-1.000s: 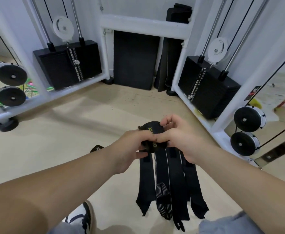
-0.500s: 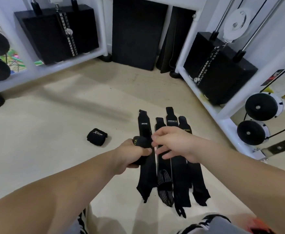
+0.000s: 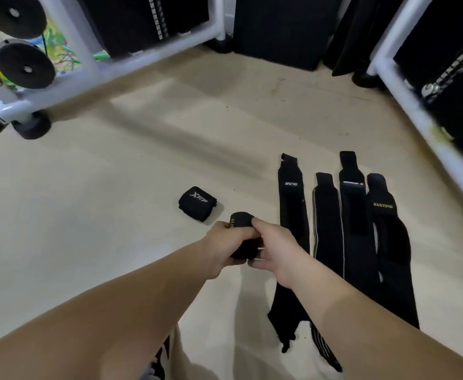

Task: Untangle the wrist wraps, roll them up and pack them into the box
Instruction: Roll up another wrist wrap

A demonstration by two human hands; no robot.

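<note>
1. I read "XTEP", in white, on the rolled wrap [image 3: 197,203] lying left.
2. "XUETING", in yellow, on the rightmost flat wrap [image 3: 386,242].
3. Leftmost flat wrap [image 3: 290,204]: white mark, roughly "ENCYO", uncertain.
4. Held roll [image 3: 241,219]: yellow letters, illegible.

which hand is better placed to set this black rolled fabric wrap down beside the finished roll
Left. The left hand grips the black rolled fabric wrap, and the finished black roll lies on its side.

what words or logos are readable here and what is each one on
"XTEP": rolled wrap on the floor
"XUETING": rightmost flat wrap
white logo, too blurred to read: leftmost flat wrap
white label, too small to read: third flat wrap
yellow letters, mostly hidden: held roll
</note>
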